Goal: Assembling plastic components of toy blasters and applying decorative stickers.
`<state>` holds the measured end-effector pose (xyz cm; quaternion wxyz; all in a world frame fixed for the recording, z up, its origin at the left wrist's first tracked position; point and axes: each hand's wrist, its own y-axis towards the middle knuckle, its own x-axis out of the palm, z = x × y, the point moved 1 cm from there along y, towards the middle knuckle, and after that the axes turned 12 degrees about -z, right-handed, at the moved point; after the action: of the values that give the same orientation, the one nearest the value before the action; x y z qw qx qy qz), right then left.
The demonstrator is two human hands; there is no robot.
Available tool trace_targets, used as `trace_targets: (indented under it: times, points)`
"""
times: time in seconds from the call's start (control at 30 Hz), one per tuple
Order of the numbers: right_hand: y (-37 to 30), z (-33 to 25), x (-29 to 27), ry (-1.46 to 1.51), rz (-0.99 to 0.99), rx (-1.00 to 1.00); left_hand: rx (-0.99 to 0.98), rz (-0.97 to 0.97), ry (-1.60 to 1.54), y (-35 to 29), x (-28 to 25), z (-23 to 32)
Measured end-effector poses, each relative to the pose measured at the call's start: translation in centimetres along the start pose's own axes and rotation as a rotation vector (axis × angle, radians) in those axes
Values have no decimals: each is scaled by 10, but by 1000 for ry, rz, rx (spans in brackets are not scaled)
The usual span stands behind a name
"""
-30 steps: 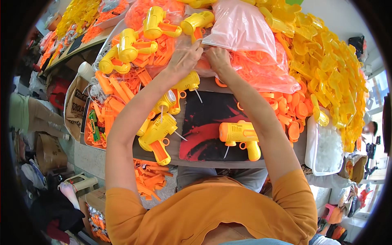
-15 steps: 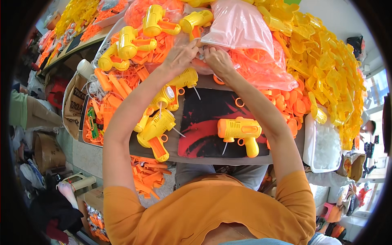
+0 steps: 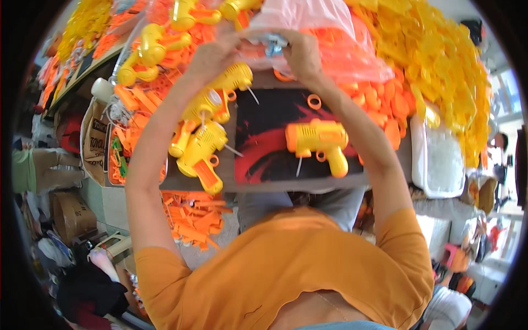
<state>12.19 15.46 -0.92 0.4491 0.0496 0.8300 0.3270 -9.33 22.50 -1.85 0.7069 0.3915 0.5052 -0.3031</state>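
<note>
At the far side of the table, my left hand (image 3: 213, 58) reaches in beside the orange parts, its fingers smeared by motion. My right hand (image 3: 303, 55) is closed at the near edge of a pinkish plastic bag (image 3: 352, 47). Between the hands is a small silvery-blue item (image 3: 274, 45), close to the right fingertips; its kind is unclear. Nearer me, a yellow toy gun with an orange front (image 3: 318, 137) lies on a black and red mat (image 3: 258, 159). An orange ring (image 3: 314, 102) lies above it. Yellow toy gun bodies (image 3: 202, 148) with thin pins sticking out lie left of the mat.
Yellow translucent parts (image 3: 434, 71) are heaped high at the right. A white tub (image 3: 421, 165) of clear pieces stands below them. Orange parts and more yellow toy bodies (image 3: 153, 44) pile up at the left. A cardboard box (image 3: 74, 212) stands on the floor.
My hands have moved farther apart, and the silvery-blue item now shows between them. The whole view has shifted, so the table sits higher in it.
</note>
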Motion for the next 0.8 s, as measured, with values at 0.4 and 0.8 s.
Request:
trace_targets:
  times: [0.4, 0.8]
  points:
    - [-90, -1, -22, -151, -549, -108, 6, -99, -119, -32, -33, 106]
    - [-113, 11, -57, 301, -523, 104, -445, -50, -470, -103, 22, 178]
